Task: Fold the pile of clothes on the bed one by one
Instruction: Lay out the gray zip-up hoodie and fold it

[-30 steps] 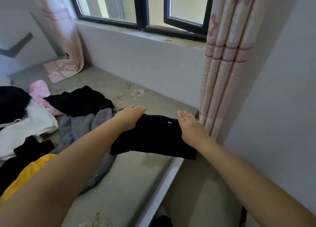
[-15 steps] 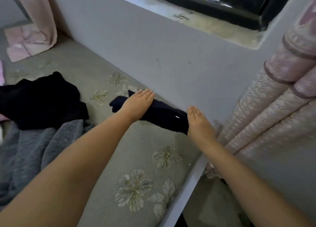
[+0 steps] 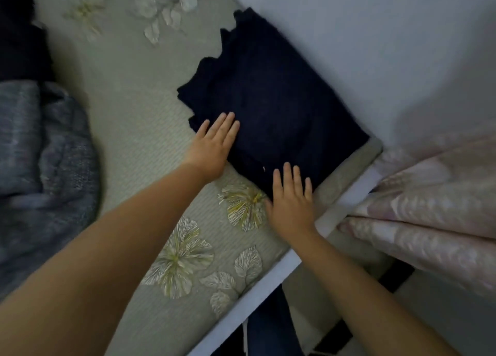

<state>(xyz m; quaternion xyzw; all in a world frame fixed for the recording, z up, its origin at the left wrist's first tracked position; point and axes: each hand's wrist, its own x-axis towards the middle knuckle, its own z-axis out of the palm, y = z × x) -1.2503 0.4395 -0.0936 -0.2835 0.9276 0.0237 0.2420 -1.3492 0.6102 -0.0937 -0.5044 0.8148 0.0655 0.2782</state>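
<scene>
At the far corner of the bed [image 3: 139, 130], against the wall [image 3: 375, 47], a folded dark navy garment [image 3: 271, 98] lies flat on the floral cover. The left hand [image 3: 214, 143] rests flat on its near left edge, fingers straight and together, gripping nothing. The right hand [image 3: 291, 202] lies flat at its near corner, fingertips on the fabric, fingers extended. A grey garment [image 3: 40, 167] sits heaped to the left. A pink curtain [image 3: 429, 208] hangs beside the bed's white edge.
</scene>
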